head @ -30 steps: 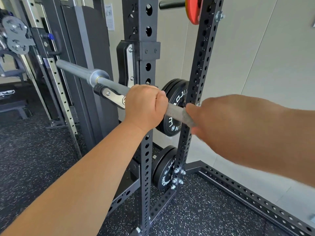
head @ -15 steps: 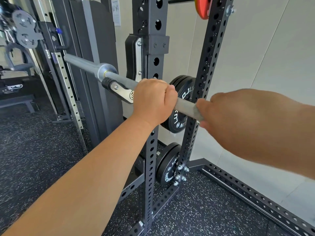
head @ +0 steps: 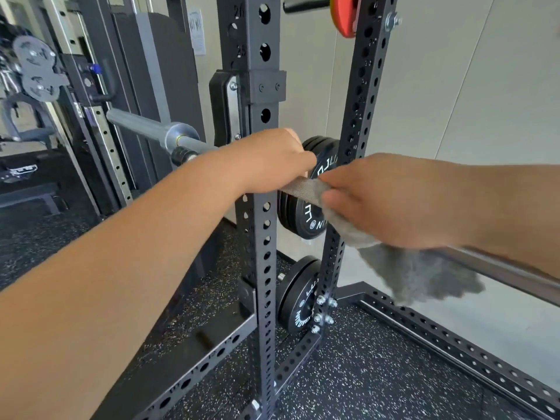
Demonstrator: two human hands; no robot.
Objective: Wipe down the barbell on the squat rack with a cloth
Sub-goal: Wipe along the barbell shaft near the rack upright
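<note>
The steel barbell [head: 303,189] lies across the black squat rack [head: 260,237], its sleeve end [head: 142,124] sticking out to the left. My left hand [head: 266,159] grips the bar just right of the rack upright. My right hand [head: 394,204] holds a grey cloth [head: 418,274] wrapped over the knurled part of the bar; the cloth's loose end hangs blurred below the hand. Right of my hand the bar runs on under my forearm.
Black weight plates [head: 315,189] hang on pegs behind the bar, more plates [head: 300,301] lower down. A red plate [head: 344,16] sits high on the rear upright [head: 360,116]. A cable machine [head: 39,68] stands far left. The rack's base rail [head: 454,344] crosses the speckled rubber floor.
My right hand has slid right along the bar and the grey cloth now shows beneath it. My left hand keeps its grip near the upright. The view has shifted slightly.
</note>
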